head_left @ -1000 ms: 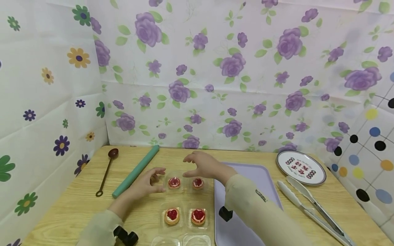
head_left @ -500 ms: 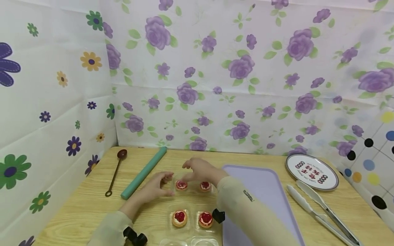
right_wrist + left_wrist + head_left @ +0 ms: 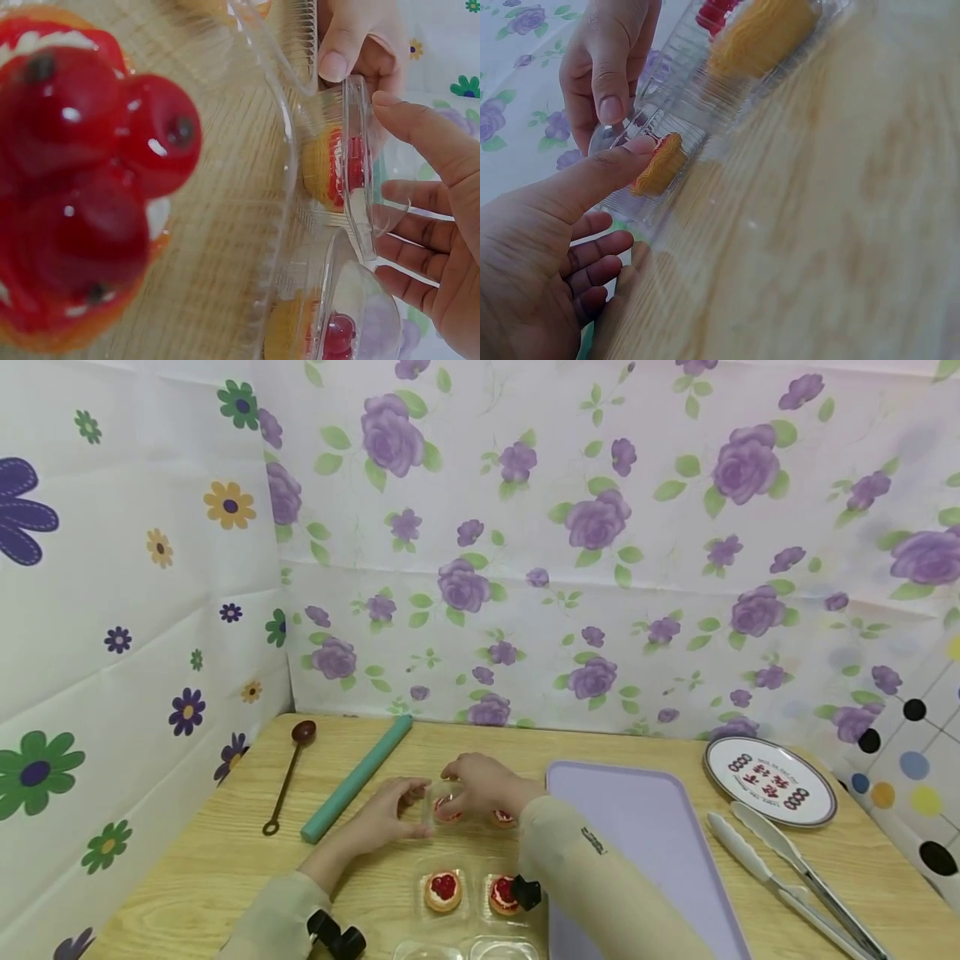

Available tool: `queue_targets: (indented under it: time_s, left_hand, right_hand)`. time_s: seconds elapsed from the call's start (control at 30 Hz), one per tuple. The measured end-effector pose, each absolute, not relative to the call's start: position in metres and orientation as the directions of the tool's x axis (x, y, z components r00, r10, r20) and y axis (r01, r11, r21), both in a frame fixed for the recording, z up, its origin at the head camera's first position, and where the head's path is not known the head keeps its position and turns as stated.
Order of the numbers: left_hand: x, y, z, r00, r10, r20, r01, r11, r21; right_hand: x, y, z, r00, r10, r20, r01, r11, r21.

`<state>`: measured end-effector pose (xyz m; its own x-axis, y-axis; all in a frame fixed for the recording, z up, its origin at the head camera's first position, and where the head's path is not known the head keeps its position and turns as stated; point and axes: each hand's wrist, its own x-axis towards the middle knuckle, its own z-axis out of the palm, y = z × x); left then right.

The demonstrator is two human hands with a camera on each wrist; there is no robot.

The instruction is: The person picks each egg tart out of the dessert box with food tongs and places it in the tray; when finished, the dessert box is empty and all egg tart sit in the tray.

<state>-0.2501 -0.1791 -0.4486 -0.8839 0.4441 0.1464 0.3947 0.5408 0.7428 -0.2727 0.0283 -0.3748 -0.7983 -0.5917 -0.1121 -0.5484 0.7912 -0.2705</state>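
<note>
A small clear plastic box with a red-topped tart sits at the back of the wooden table, its lid lying low over the tart in the right wrist view. My left hand is at the box's left side, thumb at its edge, other fingers loosely bent. My right hand reaches over from the right and touches the lid with extended thumb and fingers. It partly hides a second boxed tart. Nearer stand two more tarts, a left one and a right one, in clear boxes.
To the right lie a lilac tray, metal tongs and an oval plate. On the left are a green roller and a brown long-handled spoon. Flowered cloth hangs behind the table.
My right hand has come down and left onto the box's lid, covering more of the tarts. My left hand has closed in on the box's side. The head view has turned slightly left.
</note>
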Motion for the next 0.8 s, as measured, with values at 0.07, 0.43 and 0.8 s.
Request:
queue_targets:
  time_s: [0.07,0.43,0.8]
  left_hand:
    - [-0.2499,-0.1787,-0.4481,-0.885,0.444,0.142,0.392,0.542,0.743]
    - [-0.2487,-0.1791,-0.4470,-0.882,0.446,0.154,0.405,0.547,0.733]
    - [-0.2481,-0.1784,-0.4470,-0.885,0.440,0.156,0.405,0.558,0.724]
  right_hand:
    - [-0.2726,0.0279,-0.3753,-0.798,-0.592,-0.117,-0.547,0.791,-0.274]
    - [-0.2709,0.0270,-0.3741,-0.797,-0.589,-0.133,-0.548,0.798,-0.250]
    - [-0.2717,0.0253,-0.3696,-0.799,-0.579,-0.162,-0.547,0.812,-0.203]
